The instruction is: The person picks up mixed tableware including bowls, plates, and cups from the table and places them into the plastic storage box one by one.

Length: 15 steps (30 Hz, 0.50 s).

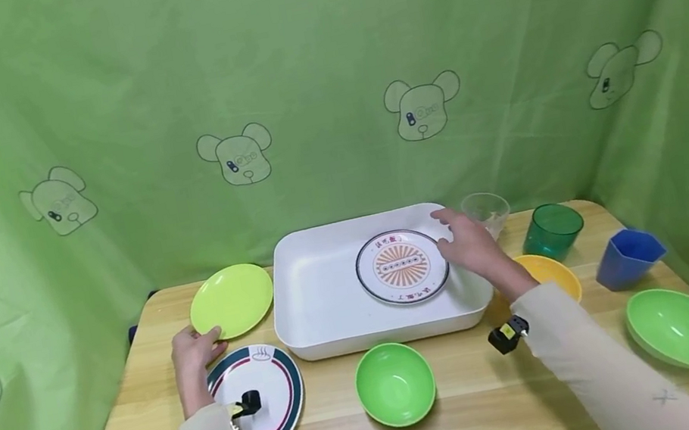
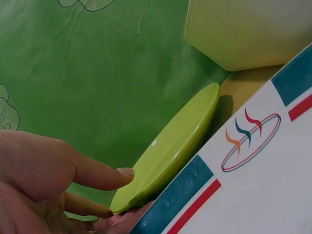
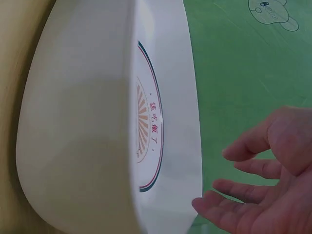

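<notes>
My left hand (image 1: 193,357) is at the near left edge of a yellow-green plate (image 1: 232,301), thumb over the rim and fingers under it. In the left wrist view the plate (image 2: 170,151) tilts, its far side close over the wood. A white plate with a teal and red border (image 1: 266,398) lies just below, partly covered by my left sleeve. Over the right side of a white basin (image 1: 315,282), my right hand (image 1: 470,243) has its fingers spread and holds nothing. Inside the basin rests a white plate with an orange sunburst print (image 1: 402,268).
A green bowl (image 1: 395,384) stands in front of the basin. To the right are a clear cup (image 1: 494,208), a dark green cup (image 1: 552,230), an orange-yellow dish (image 1: 552,274) partly behind my arm, a blue cup (image 1: 629,258) and a larger green bowl (image 1: 681,328). Green curtain (image 1: 317,58) surrounds the table.
</notes>
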### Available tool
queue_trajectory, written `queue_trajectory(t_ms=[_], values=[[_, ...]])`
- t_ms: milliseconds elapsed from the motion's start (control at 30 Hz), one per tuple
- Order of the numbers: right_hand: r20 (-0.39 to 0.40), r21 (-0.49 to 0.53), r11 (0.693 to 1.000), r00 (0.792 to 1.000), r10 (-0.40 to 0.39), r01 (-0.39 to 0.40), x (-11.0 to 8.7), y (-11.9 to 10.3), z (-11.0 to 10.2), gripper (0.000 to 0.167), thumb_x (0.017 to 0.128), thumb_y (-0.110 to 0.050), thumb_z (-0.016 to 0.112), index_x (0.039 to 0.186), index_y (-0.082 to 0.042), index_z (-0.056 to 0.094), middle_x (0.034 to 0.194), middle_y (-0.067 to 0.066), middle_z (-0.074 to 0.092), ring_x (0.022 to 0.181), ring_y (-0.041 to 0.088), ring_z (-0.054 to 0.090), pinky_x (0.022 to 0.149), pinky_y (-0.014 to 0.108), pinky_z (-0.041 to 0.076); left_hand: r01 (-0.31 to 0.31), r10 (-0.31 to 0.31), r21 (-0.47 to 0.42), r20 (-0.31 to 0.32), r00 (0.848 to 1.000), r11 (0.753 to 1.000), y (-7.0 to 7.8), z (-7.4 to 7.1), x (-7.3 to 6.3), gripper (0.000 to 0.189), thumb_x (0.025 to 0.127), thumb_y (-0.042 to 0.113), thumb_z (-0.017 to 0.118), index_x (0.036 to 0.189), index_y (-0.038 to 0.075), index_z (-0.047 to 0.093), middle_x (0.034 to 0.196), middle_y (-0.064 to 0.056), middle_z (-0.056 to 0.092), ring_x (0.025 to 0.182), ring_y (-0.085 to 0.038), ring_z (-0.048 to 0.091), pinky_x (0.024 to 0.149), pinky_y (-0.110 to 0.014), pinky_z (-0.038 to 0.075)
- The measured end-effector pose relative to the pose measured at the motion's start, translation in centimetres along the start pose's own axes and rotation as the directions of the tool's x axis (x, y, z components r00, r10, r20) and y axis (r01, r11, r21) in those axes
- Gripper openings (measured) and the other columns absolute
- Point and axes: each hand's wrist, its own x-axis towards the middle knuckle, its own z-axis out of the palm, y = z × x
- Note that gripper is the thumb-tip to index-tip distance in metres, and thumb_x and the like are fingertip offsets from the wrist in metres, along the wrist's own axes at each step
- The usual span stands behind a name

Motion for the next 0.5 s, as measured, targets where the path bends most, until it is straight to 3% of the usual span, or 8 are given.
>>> queue_trajectory(t_ms=[100,233,300,500], values=[[-0.048,-0.001,1.0,0.999,0.001,-0.001,-0.3,0.2,-0.1,0.056,0.098,-0.005,0.054,0.153,0.0,0.042,0.147,0.031,0.047,0.13,0.05,0.049,0.104,0.06,0.048,0.008,-0.008,-0.013,0.014,1.0,1.0,0.1,-0.2,0.1,0.059,0.101,0.002,0.058,0.151,-0.013,0.033,0.123,-0.025,0.046,0.081,-0.015,0.068,0.084,-0.029,0.061],[-0.06,0.021,1.0,0.998,-0.006,0.007,-0.8,0.3,-0.5,0.053,0.099,-0.004,0.053,0.151,0.001,0.045,0.146,0.031,0.047,0.131,0.051,0.048,0.103,0.061,0.049,0.038,-0.037,-0.055,0.02,0.999,0.998,0.1,-0.5,0.1,0.076,0.101,0.002,0.058,0.16,-0.009,0.011,0.147,-0.036,0.036,0.072,-0.014,0.07,0.08,-0.028,0.062],[-0.056,0.032,0.999,0.998,-0.003,0.005,-1.0,0.3,-0.7,0.05,0.1,-0.005,0.052,0.15,0.001,0.046,0.147,0.031,0.046,0.132,0.052,0.047,0.103,0.061,0.049,0.046,-0.045,-0.064,0.02,0.999,0.997,0.1,-0.7,0.2,0.079,0.101,0.002,0.057,0.16,-0.008,0.005,0.151,-0.037,0.033,0.07,-0.013,0.07,0.079,-0.028,0.062],[-0.039,0.042,0.999,0.999,-0.002,0.004,-2.0,0.5,-1.1,0.045,0.101,-0.008,0.053,0.145,0.004,0.05,0.146,0.031,0.046,0.132,0.052,0.046,0.104,0.06,0.048,0.032,-0.032,-0.021,0.008,0.999,0.999,-0.1,-0.4,0.4,0.064,0.102,0.003,0.057,0.156,-0.011,0.025,0.134,-0.031,0.047,0.077,-0.014,0.069,0.082,-0.028,0.061]])
